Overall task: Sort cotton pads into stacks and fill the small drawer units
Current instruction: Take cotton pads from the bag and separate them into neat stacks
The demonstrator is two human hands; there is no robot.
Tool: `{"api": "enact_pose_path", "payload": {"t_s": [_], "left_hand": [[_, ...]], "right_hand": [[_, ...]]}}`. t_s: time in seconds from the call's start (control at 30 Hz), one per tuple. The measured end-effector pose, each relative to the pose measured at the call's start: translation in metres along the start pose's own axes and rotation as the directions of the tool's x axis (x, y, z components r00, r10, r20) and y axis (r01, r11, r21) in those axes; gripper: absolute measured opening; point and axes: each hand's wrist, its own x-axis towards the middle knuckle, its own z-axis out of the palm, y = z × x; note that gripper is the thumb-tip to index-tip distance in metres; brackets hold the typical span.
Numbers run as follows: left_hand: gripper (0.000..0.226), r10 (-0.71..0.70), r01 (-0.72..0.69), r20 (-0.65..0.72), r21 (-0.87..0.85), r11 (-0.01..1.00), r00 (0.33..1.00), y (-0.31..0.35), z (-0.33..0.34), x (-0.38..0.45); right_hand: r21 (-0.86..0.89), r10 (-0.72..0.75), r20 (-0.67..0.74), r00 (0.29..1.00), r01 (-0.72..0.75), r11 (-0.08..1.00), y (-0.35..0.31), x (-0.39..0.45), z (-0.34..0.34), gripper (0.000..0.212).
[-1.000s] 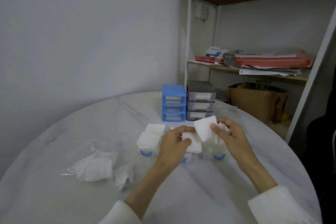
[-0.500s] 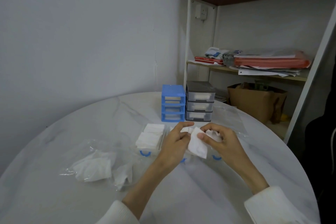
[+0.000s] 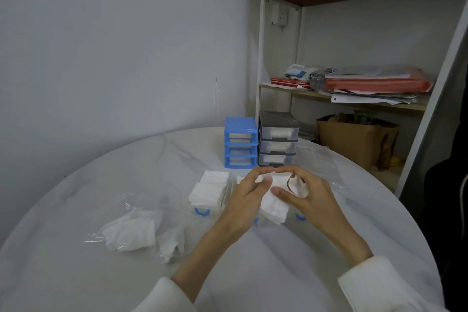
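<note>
Both hands (image 3: 278, 195) lowered one cotton pad (image 3: 274, 206); two drawer units (image 3: 260, 144) behind.

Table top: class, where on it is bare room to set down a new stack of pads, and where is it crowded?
Bare: the table left of the plastic bag, and the near strip between the two sleeves. Crowded: the middle, from the pad stack and both hands to the blue drawer unit and grey drawer unit.

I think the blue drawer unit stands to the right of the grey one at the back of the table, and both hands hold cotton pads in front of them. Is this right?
Not quite. In the head view the blue drawer unit stands to the left of the grey drawer unit, touching or nearly so. The rest holds: the left hand and right hand hold cotton pads in front of them.
</note>
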Motion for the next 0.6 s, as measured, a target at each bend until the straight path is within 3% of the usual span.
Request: {"api": "enact_pose_path", "payload": {"t_s": [0.13, 0.2, 0.4, 0.6], "left_hand": [[0.039, -0.022, 0.018, 0.047, 0.084, 0.996, 0.999, -0.003, 0.000, 0.002], [0.048, -0.035, 0.030, 0.043, 0.112, 0.993, 0.998, -0.006, 0.000, 0.003], [0.037, -0.064, 0.064, -0.002, 0.109, 0.992, 0.998, -0.013, 0.003, 0.010], [0.025, 0.012, 0.005, -0.152, 0.111, 0.994, 0.988, -0.012, 0.004, 0.023]], "right_hand": [[-0.058, 0.033, 0.020, 0.999, -0.032, 0.998, 0.003, 0.001, -0.005, 0.005], [-0.033, 0.105, 0.052, 0.993, -0.104, 0.994, 0.006, 0.000, -0.010, 0.008], [-0.080, 0.299, 0.158, 0.941, -0.290, 0.954, 0.016, -0.006, -0.027, 0.012], [0.050, 0.404, -0.114, 0.907, -0.401, 0.915, 0.023, 0.009, -0.042, 0.013]]}}
